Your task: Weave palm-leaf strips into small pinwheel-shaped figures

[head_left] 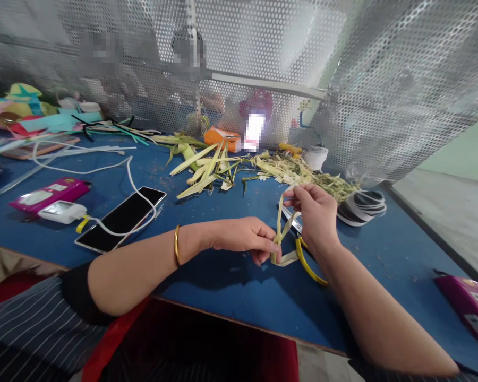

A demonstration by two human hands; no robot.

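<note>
Between my hands is a pale yellow-green husk strip [279,225], folded and looped, held above the blue table. My left hand [249,239] pinches its lower part between thumb and fingers. My right hand [314,209] is closed on the strip's upper end, with thumb and forefinger pressed together. Below the right hand lies a pair of scissors [306,260] with yellow handles; the wrist and fingers partly cover it. Longer corn husks [201,175] lie behind my hands, and a heap of shredded husk [302,172] is beyond the right hand.
A phone [123,220] with a white cable across it lies left, near a purple power strip [51,196]. A spool of white cord [362,207] stands right, with another purple power strip [468,305] at the edge. Perforated metal mesh [255,53] closes off the back.
</note>
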